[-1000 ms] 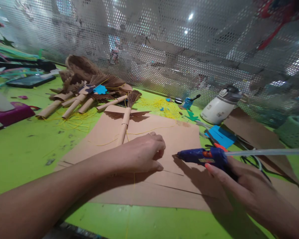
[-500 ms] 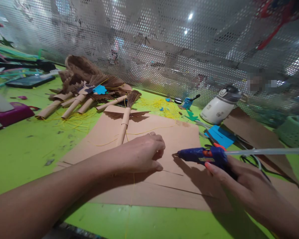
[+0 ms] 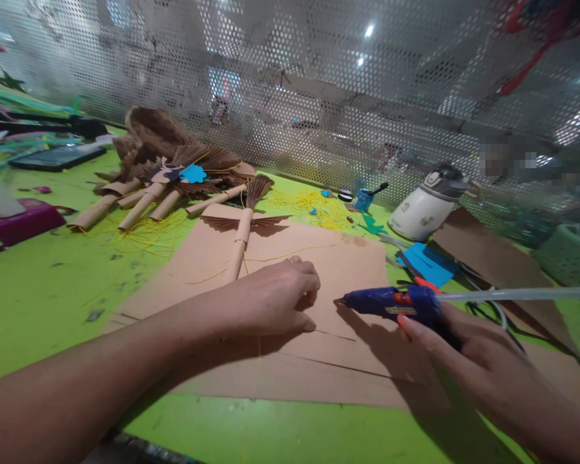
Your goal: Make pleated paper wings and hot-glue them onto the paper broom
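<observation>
My right hand (image 3: 483, 367) is closed round a blue hot glue gun (image 3: 391, 303), a long clear glue stick (image 3: 517, 294) poking out of its back. The gun's nozzle points left, close to the brown paper sheets (image 3: 333, 380). Curled fingers and a lowered thumb mark my left hand (image 3: 280, 296), low over the sheets; whatever it may grip is hidden. Partly under that hand and wrist lies a rolled paper figure (image 3: 243, 232) with pleated wings and a pleated fan at its far end. A thin yellow thread (image 3: 294, 251) runs beside it.
Several similar paper figures (image 3: 145, 203) lie piled at left, beyond a purple device (image 3: 24, 222). Behind are tangled yellow threads (image 3: 314, 209) and a small blue jar (image 3: 363, 200). A white bottle (image 3: 423, 209), blue paper (image 3: 428, 263) and a green basket (image 3: 568, 254) stand right, before a perforated metal screen (image 3: 290, 96).
</observation>
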A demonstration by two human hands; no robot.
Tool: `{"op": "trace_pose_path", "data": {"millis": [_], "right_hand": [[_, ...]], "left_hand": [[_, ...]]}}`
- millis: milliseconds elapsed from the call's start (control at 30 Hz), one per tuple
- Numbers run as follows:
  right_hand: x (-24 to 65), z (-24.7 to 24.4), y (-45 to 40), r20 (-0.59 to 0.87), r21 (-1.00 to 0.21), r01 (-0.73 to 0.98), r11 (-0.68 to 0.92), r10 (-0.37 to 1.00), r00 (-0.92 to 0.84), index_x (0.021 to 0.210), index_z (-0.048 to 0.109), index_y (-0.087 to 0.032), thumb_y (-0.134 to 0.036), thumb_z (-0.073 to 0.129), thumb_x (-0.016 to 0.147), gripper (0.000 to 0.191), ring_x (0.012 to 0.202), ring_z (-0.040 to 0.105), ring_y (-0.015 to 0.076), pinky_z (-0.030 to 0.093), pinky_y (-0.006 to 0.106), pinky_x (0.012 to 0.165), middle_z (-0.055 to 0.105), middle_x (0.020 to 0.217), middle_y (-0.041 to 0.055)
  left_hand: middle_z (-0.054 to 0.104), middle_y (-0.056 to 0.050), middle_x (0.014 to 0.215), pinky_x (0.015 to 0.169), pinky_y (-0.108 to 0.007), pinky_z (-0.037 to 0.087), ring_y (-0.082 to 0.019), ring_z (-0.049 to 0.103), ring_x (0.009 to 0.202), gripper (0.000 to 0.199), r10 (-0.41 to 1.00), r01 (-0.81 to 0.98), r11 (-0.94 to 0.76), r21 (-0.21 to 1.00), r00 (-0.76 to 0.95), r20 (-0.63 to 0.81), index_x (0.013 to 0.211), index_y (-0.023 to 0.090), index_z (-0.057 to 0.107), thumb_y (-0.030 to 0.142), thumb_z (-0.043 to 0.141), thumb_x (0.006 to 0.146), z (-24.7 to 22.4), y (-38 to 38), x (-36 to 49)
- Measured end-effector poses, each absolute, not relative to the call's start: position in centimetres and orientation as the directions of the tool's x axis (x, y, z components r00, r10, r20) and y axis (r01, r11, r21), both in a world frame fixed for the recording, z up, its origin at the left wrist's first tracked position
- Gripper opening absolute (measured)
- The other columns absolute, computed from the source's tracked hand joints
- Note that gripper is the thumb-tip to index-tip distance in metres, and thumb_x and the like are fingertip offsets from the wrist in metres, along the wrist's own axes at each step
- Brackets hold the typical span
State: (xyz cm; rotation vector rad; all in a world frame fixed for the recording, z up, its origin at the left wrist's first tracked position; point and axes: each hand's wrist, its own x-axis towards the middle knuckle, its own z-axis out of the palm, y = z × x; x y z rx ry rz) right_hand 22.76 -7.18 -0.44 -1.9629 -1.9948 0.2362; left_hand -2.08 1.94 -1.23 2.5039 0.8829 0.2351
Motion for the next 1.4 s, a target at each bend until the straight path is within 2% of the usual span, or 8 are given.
{"op": "trace_pose_path", "data": {"millis": [200, 333, 533, 800, 1000, 1233, 1333, 1400], "right_hand": [[22.6, -0.1, -7.2, 0.134, -0.360, 0.928, 0.096, 0.990, -0.050, 0.082, 0.066, -0.020, -0.049, 0.044, 0.083, 0.036, 0.053, 0.060, 0.0161, 0.048, 0.024, 0.047, 0.069, 0.068, 0.0035], [22.6, -0.2, -7.1, 0.153, -0.358, 0.927, 0.114, 0.986, -0.062, 0.087, 0.067, -0.021, -0.050, 0.045, 0.082, 0.037, 0.059, 0.063, 0.0185, 0.051, 0.026, 0.052, 0.071, 0.075, 0.0041], [22.8, -0.3, -7.3, 0.113, -0.335, 0.941, 0.057, 0.993, -0.020, 0.089, 0.066, -0.021, -0.053, 0.043, 0.081, 0.040, 0.066, 0.065, 0.0216, 0.052, 0.029, 0.055, 0.071, 0.077, 0.0056], [22.5, -0.3, -7.2, 0.129, -0.355, 0.933, 0.057, 0.992, -0.011, 0.085, 0.067, -0.021, -0.054, 0.043, 0.081, 0.041, 0.063, 0.064, 0.0210, 0.051, 0.030, 0.056, 0.070, 0.075, 0.0060], [22.8, -0.3, -7.3, 0.160, -0.335, 0.940, 0.058, 0.987, -0.004, 0.083, 0.068, -0.020, -0.055, 0.043, 0.080, 0.042, 0.058, 0.063, 0.0202, 0.050, 0.029, 0.051, 0.070, 0.069, 0.0053], [23.4, -0.2, -7.3, 0.181, -0.302, 0.950, 0.081, 0.983, -0.026, 0.083, 0.069, -0.019, -0.056, 0.040, 0.082, 0.047, 0.063, 0.064, 0.0203, 0.049, 0.027, 0.050, 0.071, 0.078, 0.0064], [23.5, 0.3, -7.1, 0.161, -0.291, 0.955, 0.057, 0.987, -0.010, 0.078, 0.070, -0.019, -0.058, 0.039, 0.080, 0.049, 0.051, 0.061, 0.0176, 0.047, 0.025, 0.044, 0.069, 0.068, 0.0042], [23.7, 0.5, -7.1, 0.173, -0.294, 0.954, 0.053, 0.985, -0.001, 0.075, 0.070, -0.020, -0.059, 0.042, 0.079, 0.048, 0.051, 0.061, 0.0172, 0.048, 0.024, 0.044, 0.068, 0.064, 0.0026]], "left_hand": [[0.056, -0.005, 0.097, 0.074, -0.029, 0.038, -0.020, 0.048, 0.092, 0.015, 0.631, 0.547, -0.676, 0.494, 0.776, 0.006, 0.071, 0.018, 0.050, 0.028, 0.061, 0.069, -1.5, 1.9, -2.0], [0.056, -0.004, 0.097, 0.073, -0.028, 0.038, -0.020, 0.048, 0.091, 0.016, 0.630, 0.547, -0.676, 0.493, 0.777, 0.002, 0.070, 0.018, 0.049, 0.028, 0.062, 0.069, -1.4, 1.9, -2.0], [0.056, -0.003, 0.097, 0.071, -0.027, 0.037, -0.018, 0.048, 0.089, 0.020, 0.628, 0.541, -0.684, 0.489, 0.778, 0.018, 0.067, 0.018, 0.045, 0.027, 0.063, 0.069, -1.4, 1.9, -2.1], [0.056, -0.003, 0.096, 0.069, -0.027, 0.038, -0.018, 0.048, 0.088, 0.016, 0.625, 0.547, -0.690, 0.474, 0.781, 0.009, 0.070, 0.018, 0.048, 0.026, 0.062, 0.070, -1.2, 1.9, -2.0], [0.055, -0.004, 0.096, 0.070, -0.027, 0.037, -0.018, 0.048, 0.089, 0.017, 0.625, 0.548, -0.689, 0.474, 0.781, 0.006, 0.069, 0.017, 0.048, 0.027, 0.062, 0.070, -1.2, 1.9, -2.0], [0.056, -0.003, 0.097, 0.070, -0.026, 0.036, -0.018, 0.048, 0.089, 0.021, 0.609, 0.532, -0.702, 0.474, 0.793, 0.011, 0.066, 0.017, 0.045, 0.027, 0.063, 0.070, -1.2, 1.9, -2.1], [0.056, -0.003, 0.097, 0.069, -0.026, 0.036, -0.017, 0.047, 0.088, 0.020, 0.610, 0.533, -0.701, 0.475, 0.792, 0.013, 0.067, 0.018, 0.046, 0.028, 0.063, 0.070, -1.3, 2.0, -2.1], [0.056, -0.003, 0.097, 0.069, -0.026, 0.036, -0.017, 0.047, 0.088, 0.019, 0.612, 0.531, -0.701, 0.475, 0.791, 0.019, 0.068, 0.018, 0.047, 0.028, 0.063, 0.070, -1.5, 2.0, -2.1]]}}
